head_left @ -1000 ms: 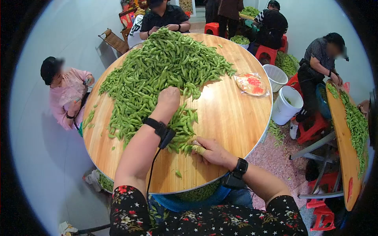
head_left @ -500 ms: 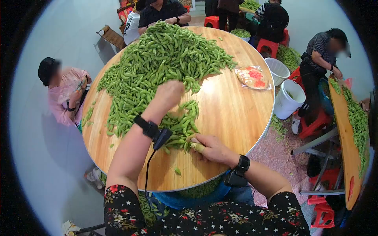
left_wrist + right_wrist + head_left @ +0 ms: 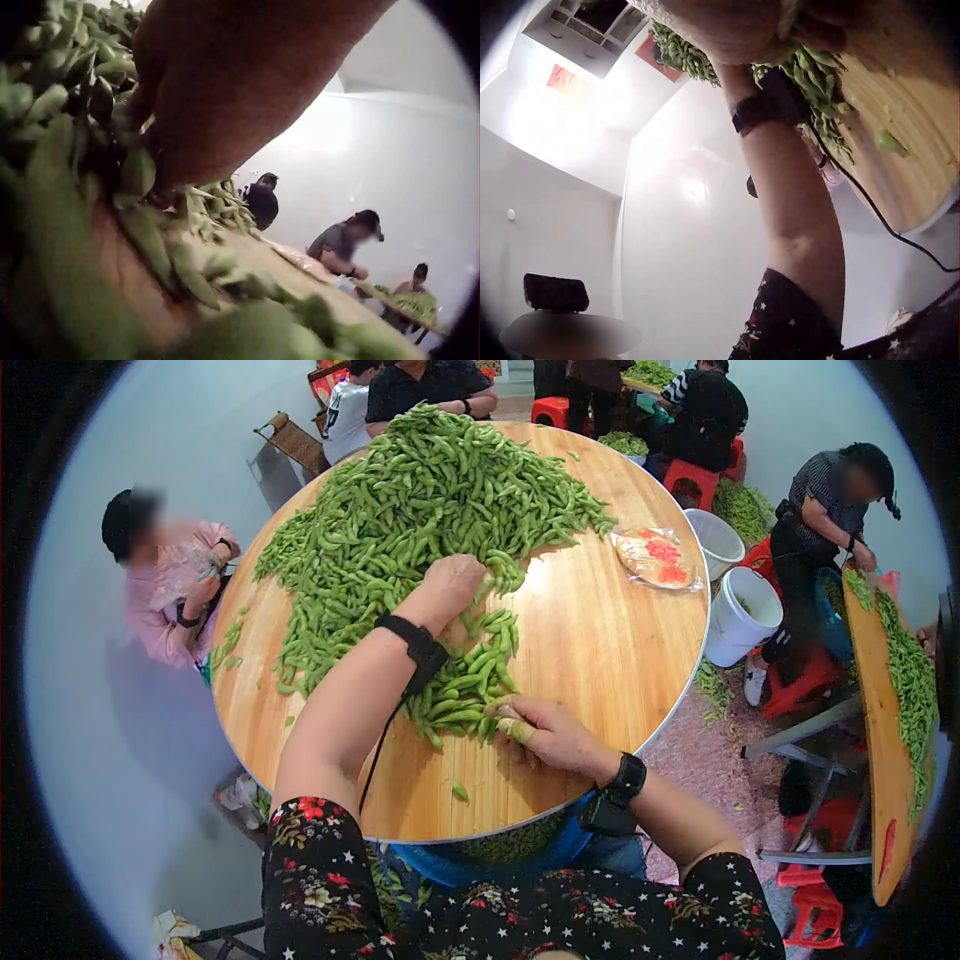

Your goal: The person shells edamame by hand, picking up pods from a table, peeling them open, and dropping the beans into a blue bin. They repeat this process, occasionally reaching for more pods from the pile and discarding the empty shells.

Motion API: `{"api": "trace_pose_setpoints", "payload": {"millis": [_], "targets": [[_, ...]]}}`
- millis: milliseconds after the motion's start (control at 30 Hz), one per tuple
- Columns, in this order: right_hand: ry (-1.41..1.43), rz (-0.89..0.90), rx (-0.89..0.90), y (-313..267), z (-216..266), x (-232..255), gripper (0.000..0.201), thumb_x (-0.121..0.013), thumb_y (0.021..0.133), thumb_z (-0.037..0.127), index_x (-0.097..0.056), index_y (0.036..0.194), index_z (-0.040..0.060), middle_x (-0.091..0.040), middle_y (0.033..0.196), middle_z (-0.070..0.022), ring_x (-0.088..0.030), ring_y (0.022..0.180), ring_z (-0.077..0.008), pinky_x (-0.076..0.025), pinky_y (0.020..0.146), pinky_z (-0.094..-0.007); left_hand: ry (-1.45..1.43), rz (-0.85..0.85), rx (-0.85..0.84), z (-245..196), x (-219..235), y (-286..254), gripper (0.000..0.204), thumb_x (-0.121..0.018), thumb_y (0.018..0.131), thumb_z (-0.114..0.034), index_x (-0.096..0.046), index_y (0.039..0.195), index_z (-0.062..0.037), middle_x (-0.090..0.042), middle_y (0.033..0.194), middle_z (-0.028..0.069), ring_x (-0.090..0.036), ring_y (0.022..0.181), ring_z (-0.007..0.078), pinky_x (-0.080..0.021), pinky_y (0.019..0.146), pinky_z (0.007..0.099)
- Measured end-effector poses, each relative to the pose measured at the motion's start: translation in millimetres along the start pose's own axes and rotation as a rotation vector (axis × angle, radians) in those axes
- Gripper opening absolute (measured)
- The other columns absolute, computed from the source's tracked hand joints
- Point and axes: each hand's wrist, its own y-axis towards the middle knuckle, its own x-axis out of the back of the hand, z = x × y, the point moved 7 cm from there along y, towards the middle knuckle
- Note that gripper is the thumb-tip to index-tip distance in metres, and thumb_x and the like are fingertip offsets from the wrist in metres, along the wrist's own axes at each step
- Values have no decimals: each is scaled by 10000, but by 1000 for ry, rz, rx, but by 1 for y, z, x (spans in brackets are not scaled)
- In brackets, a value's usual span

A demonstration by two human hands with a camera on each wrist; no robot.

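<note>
A large heap of green edamame pods covers the far and left part of the round wooden table. My left hand reaches to the heap's near edge, fingers curled down over pods; in the left wrist view a pod shows right at its fingertips. A smaller spread of pods lies between my two hands. My right hand rests low at the near end of this spread, fingers bent, with a pale yellowish wrapping on one finger. Whether it holds a pod I cannot tell.
A plastic-wrapped round packet lies at the table's right. One loose pod is near the front edge, above a blue tub. White buckets stand right of the table. Several people work around, one by a tilted board of pods.
My left hand has lifted off the pods, moved away from me and slightly right, and come down at the heap again. The right hand has stayed nearly in place.
</note>
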Motion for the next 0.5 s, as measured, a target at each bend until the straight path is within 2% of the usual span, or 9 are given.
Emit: {"api": "trace_pose_setpoints", "payload": {"millis": [33,167,233,267,333,367,400,433,500], "targets": [[14,-23,-26,-1,0,1,264,-521,905,179,-576,1130,52,-612,734,-115,-584,534,-164,-482,531,-318,-76,24,-18,-9,8,-11,84,-587,751,-75,-622,808,-24,-616,850,151,-595,825,353,-495,715,407],[-27,-58,50,-3,6,2,255,-515,913,182,-586,1110,37,-600,702,-93,-582,527,-165,-483,526,-319,-220,-14,62,-21,42,-49,97,-606,754,-76,-615,828,-15,-637,883,135,-614,834,313,-493,731,376],[17,-38,-13,-4,6,2,253,-510,918,180,-590,1108,33,-611,725,-73,-586,547,-161,-485,535,-319,-513,-216,152,-23,68,-65,132,-630,757,-79,-638,874,-17,-631,853,105,-620,822,252,-484,747,344],[42,-52,-22,-5,6,3,250,-507,925,183,-591,1108,35,-614,737,-67,-583,550,-153,-484,532,-317,-558,-226,191,-25,74,-74,162,-630,784,-68,-664,936,-23,-625,841,83,-612,815,202,-476,756,314],[70,-61,-31,-7,9,0,248,-504,931,187,-591,1109,37,-617,750,-61,-580,553,-145,-483,529,-314,-611,-230,168,-30,79,-90,178,-629,792,-71,-670,960,-29,-626,850,90,-611,816,200,-476,756,307],[65,-97,57,-8,16,1,250,-492,942,195,-596,1100,33,-617,758,-58,-571,544,-135,-479,513,-304,-668,-233,148,-33,80,-100,194,-629,801,-75,-675,985,-34,-628,858,96,-610,816,199,-475,755,300],[61,-133,145,-10,24,1,254,-481,952,204,-601,1092,28,-618,766,-54,-562,535,-125,-475,497,-294,-668,-179,210,-42,86,-111,181,-618,830,-80,-679,987,-17,-646,853,79,-611,793,164,-474,745,270],[66,-128,143,-12,26,-3,254,-481,952,204,-601,1092,28,-618,766,-54,-562,535,-125,-475,497,-294,-667,-175,217,-55,95,-122,181,-618,830,-80,-679,987,-17,-646,853,79,-611,793,164,-474,745,270],[154,-82,96,-19,28,-15,277,-452,974,229,-544,1153,38,-612,775,-65,-561,512,-123,-448,439,-258,-1146,-201,508,-65,86,-154,173,-608,850,-95,-680,966,11,-652,826,49,-606,750,127,-475,716,243]]}}
